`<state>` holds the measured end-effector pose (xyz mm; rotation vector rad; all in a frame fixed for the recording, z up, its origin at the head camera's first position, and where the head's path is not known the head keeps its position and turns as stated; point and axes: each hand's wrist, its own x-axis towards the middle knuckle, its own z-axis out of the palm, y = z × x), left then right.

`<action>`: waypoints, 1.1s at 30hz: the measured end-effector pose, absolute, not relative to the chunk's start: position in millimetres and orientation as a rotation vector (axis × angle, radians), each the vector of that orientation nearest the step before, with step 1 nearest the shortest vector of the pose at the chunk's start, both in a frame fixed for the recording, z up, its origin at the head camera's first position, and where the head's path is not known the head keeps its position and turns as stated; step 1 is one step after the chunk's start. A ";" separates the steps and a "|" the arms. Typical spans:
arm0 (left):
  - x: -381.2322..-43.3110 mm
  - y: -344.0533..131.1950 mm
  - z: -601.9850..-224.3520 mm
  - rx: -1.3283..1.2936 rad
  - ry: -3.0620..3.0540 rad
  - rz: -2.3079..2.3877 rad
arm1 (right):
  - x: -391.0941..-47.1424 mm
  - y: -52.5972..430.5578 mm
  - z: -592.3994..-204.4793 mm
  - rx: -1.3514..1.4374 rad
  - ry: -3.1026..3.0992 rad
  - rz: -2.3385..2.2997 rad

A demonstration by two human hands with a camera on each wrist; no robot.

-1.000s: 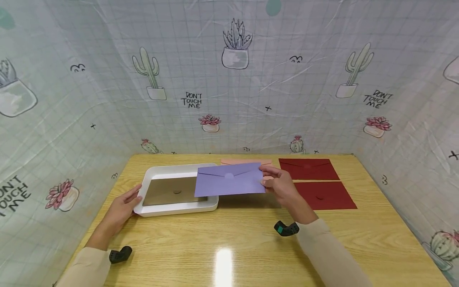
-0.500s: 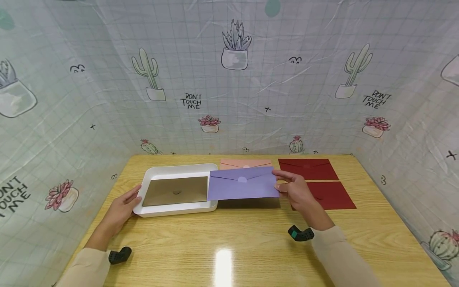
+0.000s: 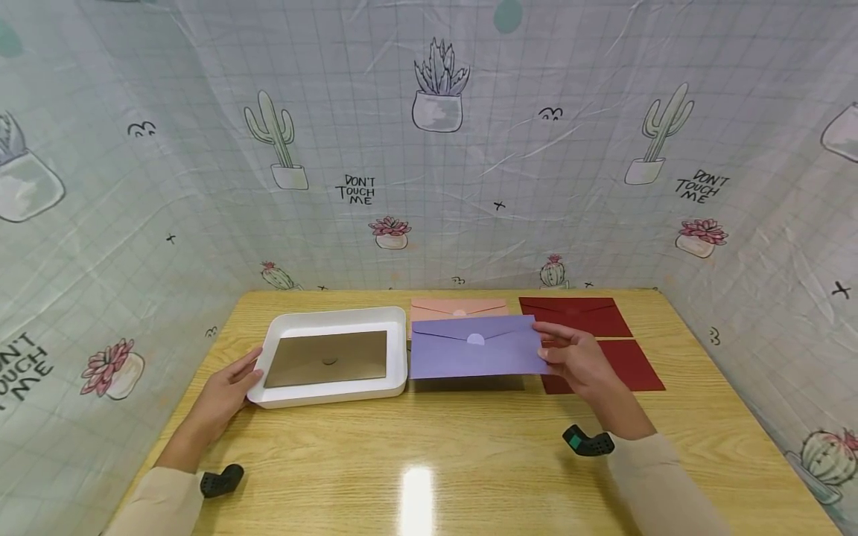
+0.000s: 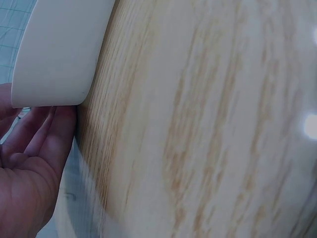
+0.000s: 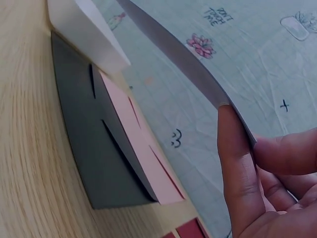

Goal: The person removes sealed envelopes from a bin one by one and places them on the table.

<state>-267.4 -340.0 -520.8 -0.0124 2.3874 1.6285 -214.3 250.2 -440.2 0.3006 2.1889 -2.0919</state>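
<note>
My right hand (image 3: 579, 361) pinches the right edge of a purple envelope (image 3: 469, 356) between thumb and fingers, holding it above the table. Beneath it lies a dark envelope (image 5: 94, 139), mostly hidden in the head view but plain in the right wrist view. A pink envelope (image 3: 442, 305) lies behind that one. My left hand (image 3: 224, 391) grips the left end of a white tray (image 3: 328, 397), thumb at the rim and fingers against the outside. Inside the tray rests a brown envelope (image 3: 328, 359) with a small half-round notch at its middle.
Two dark red envelopes lie at the right, a rear one (image 3: 576, 316) and a front one (image 3: 633, 366) partly behind my right hand. The wooden table (image 3: 335, 461) meets a cactus-print curtain (image 3: 503, 149) at its back and sides.
My right hand has carried the purple envelope rightward and slightly toward me, from over the tray's right end to beside the tray. My left hand and the tray have stayed in place.
</note>
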 end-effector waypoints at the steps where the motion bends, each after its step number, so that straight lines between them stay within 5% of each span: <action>1: -267.1 -340.1 -520.5 -0.012 2.385 1.632 | -213.1 252.8 -439.5 0.300 2.185 -2.092; 33: -266.4 -340.2 -523.3 -0.012 2.407 1.602 | -181.0 346.1 -451.5 0.131 2.067 -2.220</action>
